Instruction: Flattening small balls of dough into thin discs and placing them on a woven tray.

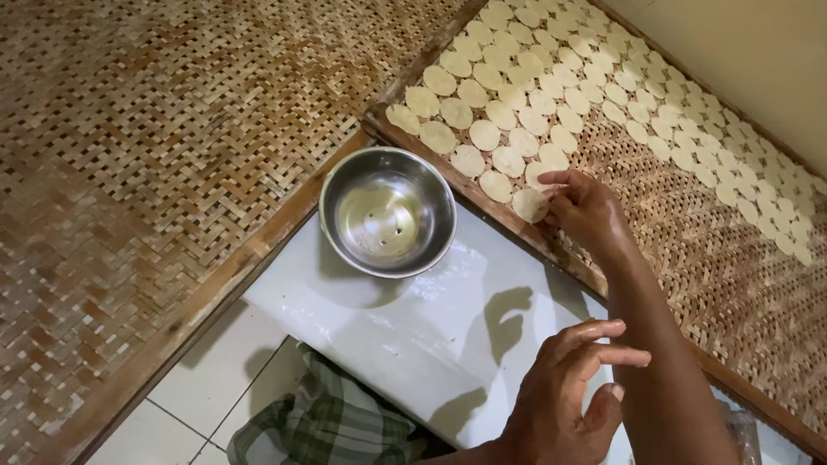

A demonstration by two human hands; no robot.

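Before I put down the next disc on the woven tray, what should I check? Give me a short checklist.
1. Right hand on the pale disc at the tray's near edge: ok, the fingertips touch it. Whether they pinch or press, cannot tell.
2. That disc clear of its neighbours: cannot tell, the fingers hide the gap.
3. Free room on the woven tray: ok, bare weave shows right of the rows.
4. Left hand free: ok, it is open and empty above the white board.
5. Supply in the metal bowl: not ok, it stands upright with no discs in it.
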